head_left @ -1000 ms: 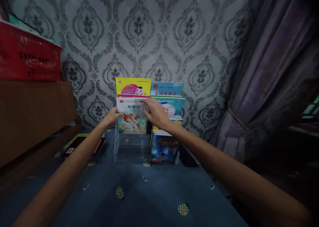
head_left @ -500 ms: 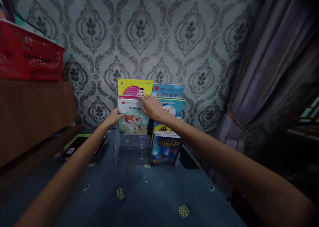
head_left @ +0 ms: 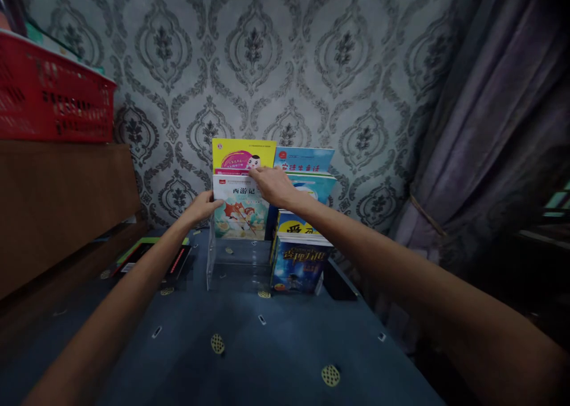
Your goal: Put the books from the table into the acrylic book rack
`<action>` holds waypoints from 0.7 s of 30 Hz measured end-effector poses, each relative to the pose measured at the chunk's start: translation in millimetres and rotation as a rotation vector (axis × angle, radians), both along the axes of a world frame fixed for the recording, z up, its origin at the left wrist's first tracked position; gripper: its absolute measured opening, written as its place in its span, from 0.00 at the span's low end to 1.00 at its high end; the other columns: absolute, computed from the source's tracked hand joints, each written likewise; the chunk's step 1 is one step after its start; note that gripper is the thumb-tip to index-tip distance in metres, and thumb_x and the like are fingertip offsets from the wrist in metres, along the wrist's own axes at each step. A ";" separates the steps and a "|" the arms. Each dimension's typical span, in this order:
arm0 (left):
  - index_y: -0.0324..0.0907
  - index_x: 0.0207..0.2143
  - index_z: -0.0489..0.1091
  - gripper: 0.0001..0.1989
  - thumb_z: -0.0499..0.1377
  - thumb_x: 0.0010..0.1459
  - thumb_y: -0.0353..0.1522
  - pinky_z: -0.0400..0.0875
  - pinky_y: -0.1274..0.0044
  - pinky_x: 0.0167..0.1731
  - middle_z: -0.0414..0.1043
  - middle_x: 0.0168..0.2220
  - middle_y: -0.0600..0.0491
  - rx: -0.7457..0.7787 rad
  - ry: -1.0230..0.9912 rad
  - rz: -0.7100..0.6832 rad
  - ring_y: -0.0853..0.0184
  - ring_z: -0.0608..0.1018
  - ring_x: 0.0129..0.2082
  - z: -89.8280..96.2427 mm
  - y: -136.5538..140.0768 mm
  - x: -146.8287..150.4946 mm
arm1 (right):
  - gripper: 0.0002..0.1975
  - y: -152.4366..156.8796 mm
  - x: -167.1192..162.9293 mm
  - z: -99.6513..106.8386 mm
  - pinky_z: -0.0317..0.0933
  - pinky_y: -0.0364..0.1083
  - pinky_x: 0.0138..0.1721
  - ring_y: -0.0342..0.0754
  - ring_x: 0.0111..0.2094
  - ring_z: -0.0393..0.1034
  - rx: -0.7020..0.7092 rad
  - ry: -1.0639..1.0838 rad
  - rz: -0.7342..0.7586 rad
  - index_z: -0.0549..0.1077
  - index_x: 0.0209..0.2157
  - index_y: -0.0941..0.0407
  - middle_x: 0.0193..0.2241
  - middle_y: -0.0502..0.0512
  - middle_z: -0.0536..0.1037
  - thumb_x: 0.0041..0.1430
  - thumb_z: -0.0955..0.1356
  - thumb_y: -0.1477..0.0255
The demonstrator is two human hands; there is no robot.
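Note:
A picture book [head_left: 240, 222] with a white and green cover stands upright in the left half of a clear stepped book stand [head_left: 236, 266]. My left hand [head_left: 202, 207] pinches its left edge, thumb in front and fingers partly hidden behind. My right hand [head_left: 275, 187] is closed over its upper right corner, with the fingertips at the top edge. Behind it rise a thin pink-topped book and a yellow book [head_left: 243, 149]. In the right half stand light blue books [head_left: 307, 156], a yellow and blue book [head_left: 285, 223] and, at the front, a dark blue book [head_left: 297, 269].
Black-covered books [head_left: 178, 266] lie flat at the left on the blue patterned tablecloth [head_left: 267, 352]. A red basket [head_left: 57, 97] rests on a wooden cabinet [head_left: 66, 210]. A dark flat object [head_left: 341, 284] lies right of the stand, near the purple curtain [head_left: 458, 156].
Both hands keep their hold on the white and green book, which stays in nearly the same place. The view has shifted slightly.

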State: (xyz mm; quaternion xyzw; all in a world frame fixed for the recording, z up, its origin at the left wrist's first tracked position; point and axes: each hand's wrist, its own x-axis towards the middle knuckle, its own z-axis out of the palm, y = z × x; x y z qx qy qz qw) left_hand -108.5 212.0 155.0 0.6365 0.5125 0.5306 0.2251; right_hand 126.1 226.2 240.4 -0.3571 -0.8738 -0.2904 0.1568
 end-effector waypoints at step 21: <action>0.43 0.35 0.72 0.24 0.70 0.43 0.49 0.73 0.75 0.30 0.78 0.30 0.52 0.030 -0.439 -0.096 0.65 0.79 0.30 106.1 84.6 -35.6 | 0.16 -2.1 3.3 -0.9 0.53 0.50 0.39 0.56 0.48 0.71 0.052 -0.042 -0.018 0.70 0.50 0.59 0.48 0.64 0.78 0.64 0.59 0.84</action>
